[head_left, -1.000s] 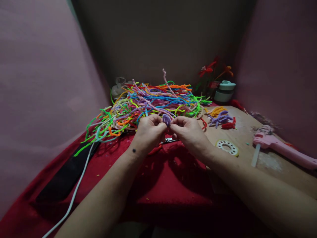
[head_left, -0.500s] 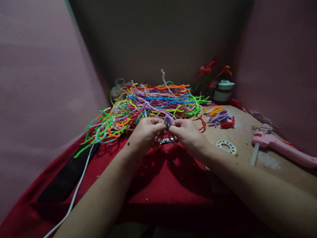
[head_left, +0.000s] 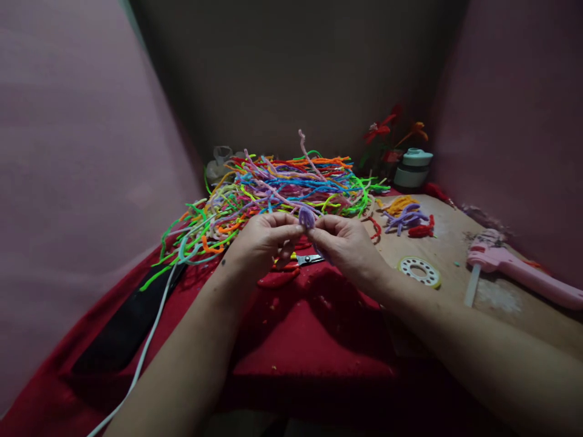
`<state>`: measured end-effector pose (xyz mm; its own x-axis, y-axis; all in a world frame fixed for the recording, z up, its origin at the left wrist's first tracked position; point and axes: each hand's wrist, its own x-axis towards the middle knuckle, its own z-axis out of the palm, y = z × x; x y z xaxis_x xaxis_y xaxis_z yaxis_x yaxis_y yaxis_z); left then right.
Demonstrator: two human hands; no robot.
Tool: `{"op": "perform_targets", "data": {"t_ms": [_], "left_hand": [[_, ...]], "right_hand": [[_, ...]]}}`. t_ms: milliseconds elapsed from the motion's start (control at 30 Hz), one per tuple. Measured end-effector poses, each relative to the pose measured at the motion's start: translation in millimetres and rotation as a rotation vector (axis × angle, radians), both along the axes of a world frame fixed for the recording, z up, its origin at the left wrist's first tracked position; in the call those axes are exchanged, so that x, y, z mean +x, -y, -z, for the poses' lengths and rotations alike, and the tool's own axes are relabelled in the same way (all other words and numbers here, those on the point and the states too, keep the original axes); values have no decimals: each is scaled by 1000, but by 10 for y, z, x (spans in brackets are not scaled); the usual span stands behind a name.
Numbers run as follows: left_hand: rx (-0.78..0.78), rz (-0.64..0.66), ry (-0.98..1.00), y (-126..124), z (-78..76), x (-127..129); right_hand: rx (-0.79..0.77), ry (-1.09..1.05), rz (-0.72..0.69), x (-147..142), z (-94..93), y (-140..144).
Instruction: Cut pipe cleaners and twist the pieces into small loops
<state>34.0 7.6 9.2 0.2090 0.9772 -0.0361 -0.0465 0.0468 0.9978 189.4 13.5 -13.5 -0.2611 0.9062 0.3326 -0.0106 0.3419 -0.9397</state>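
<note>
My left hand (head_left: 263,241) and right hand (head_left: 345,243) meet at the middle of the table, fingertips pinched together on a small purple pipe cleaner piece (head_left: 306,216) held just above the red cloth (head_left: 314,328). Both hands are nearly closed around it, thumbs and forefingers pressing from either side, the other fingers curled under. How the piece is bent I cannot make out; most of it is hidden between my fingertips, and a thin dark tail seems to hang below, blurred. My forearms come in from the near edge, angled toward each other, wrists slightly raised.

Under my hands lie scissors (head_left: 306,261), largely covered; only the blades and a bit of red handle show. Just beyond is the pile of coloured pipe cleaners (head_left: 277,185), spreading left. A white cord (head_left: 150,331) runs from it to the near left and is cut off at the frame's edge, crossing a dark flat strip (head_left: 122,331) I cannot identify. To the right, on bare wood, sit a white ring (head_left: 419,271), a pink glue gun (head_left: 514,270) cut off at the right edge, and a small heap of cut pieces (head_left: 405,215). Far right, a jar (head_left: 413,167) and dim flowers (head_left: 387,127).
</note>
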Motion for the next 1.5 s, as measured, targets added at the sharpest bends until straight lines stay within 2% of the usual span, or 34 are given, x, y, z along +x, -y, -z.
{"op": "perform_targets", "data": {"t_ms": [167, 300, 533, 767, 933, 1033, 1200, 1400, 1500], "left_hand": [[163, -97, -171, 73, -32, 115], [191, -161, -238, 99, -53, 154], [231, -110, -344, 137, -86, 189], [307, -145, -335, 156, -55, 280], [494, -211, -604, 107, 6, 228], [553, -250, -705, 96, 10, 220], [514, -288, -707, 82, 16, 217], [268, -156, -490, 105, -41, 195], [200, -112, -388, 129, -83, 189]], "right_hand": [[138, 126, 64, -10, 20, -11], [183, 121, 166, -16, 36, 3], [150, 150, 184, -17, 32, 26], [184, 138, 215, -9, 42, 25], [137, 160, 201, -20, 50, 37], [77, 129, 151, -33, 52, 46], [-6, 57, 96, -40, 31, 54], [-125, -46, 6, -26, -27, 64], [-190, -126, -41, -25, -24, 51]]}}
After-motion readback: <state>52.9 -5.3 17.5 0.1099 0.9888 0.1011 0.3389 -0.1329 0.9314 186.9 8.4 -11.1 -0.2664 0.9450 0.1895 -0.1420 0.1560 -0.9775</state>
